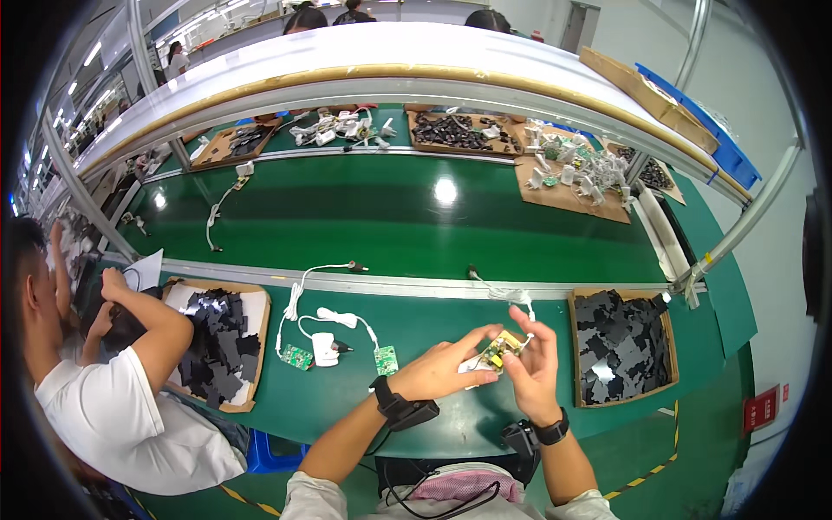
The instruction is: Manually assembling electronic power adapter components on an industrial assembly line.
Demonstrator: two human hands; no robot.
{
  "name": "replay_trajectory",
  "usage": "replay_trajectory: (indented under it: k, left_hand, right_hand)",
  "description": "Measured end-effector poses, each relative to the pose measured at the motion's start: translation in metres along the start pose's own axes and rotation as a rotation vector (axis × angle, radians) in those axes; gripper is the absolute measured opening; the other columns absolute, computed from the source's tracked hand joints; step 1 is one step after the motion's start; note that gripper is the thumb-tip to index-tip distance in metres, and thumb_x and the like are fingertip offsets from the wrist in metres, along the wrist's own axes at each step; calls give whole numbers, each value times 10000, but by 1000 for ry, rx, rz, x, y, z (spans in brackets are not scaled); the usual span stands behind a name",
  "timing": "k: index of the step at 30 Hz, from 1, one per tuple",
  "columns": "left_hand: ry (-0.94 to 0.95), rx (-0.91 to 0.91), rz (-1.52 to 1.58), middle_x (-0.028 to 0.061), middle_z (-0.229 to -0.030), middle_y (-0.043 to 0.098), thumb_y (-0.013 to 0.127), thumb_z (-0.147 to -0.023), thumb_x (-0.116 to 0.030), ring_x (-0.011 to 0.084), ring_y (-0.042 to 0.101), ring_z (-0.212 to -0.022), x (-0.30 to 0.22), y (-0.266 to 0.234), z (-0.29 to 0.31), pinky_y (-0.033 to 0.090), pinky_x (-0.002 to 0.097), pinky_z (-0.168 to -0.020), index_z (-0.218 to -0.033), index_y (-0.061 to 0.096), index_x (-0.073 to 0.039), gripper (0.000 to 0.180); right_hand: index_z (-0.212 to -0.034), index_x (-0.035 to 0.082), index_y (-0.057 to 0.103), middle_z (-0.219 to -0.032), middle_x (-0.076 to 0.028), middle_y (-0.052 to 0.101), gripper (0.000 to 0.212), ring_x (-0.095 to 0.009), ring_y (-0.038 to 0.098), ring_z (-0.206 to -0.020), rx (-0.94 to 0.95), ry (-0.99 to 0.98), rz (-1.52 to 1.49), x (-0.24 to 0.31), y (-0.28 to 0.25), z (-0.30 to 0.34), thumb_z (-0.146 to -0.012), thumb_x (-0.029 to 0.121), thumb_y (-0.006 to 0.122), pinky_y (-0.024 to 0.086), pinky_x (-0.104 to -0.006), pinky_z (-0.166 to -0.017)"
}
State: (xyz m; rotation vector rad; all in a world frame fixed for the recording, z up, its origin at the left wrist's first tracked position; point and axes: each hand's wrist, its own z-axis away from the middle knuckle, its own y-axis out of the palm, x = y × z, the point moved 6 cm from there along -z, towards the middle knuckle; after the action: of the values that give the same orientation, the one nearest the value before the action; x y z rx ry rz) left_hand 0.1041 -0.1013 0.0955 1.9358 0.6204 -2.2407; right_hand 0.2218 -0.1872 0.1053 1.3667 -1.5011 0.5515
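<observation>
Over the near edge of the green bench, my two hands come together around a small circuit board [503, 348] with yellow parts. My left hand [442, 371] has its thumb and fingers closed on the board's left side, where a piece of white plastic [475, 366] also shows. On the right side, my right hand [537, 371] pinches the board with its thumb against it and fingers raised behind. A white cable [507, 295] runs from beside my right fingers to a dark connector lying near the metal rail. What lies under the fingers is hidden.
Cardboard trays of black sheet pieces stand right [622, 347] and left [217, 347]. Left of my hands lie a white adapter [325, 348] and green boards [386, 360] on cables. Beyond the rail runs a green conveyor belt [390, 208]. A co-worker [121, 399] sits at left.
</observation>
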Motion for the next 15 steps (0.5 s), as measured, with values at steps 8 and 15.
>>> replay_trajectory:
  k: [8, 15]
  left_hand:
    - [176, -158, -167, 134, -1174, 665, 654, -918, -178, 264, 659, -1063, 18, -22, -12, 515, 379, -858, -1307, 577, -116, 401]
    - [268, -411, -147, 139, -1209, 639, 595, -929, -30, 242, 656, -1050, 11, -35, 1, 544, 338, -874, -1232, 574, -47, 304]
  right_hand:
    - [-1283, 34, 514, -1351, -190, 514, 467, -252, 633, -1066, -155, -99, 671, 22, -24, 34, -847, -117, 585, 514, -372, -910]
    - [-1147, 4, 620, -1064, -192, 633, 323, -281, 661, -828, 321, 517, 1358, 14, -26, 40, -832, 34, 684, 531, -347, -731]
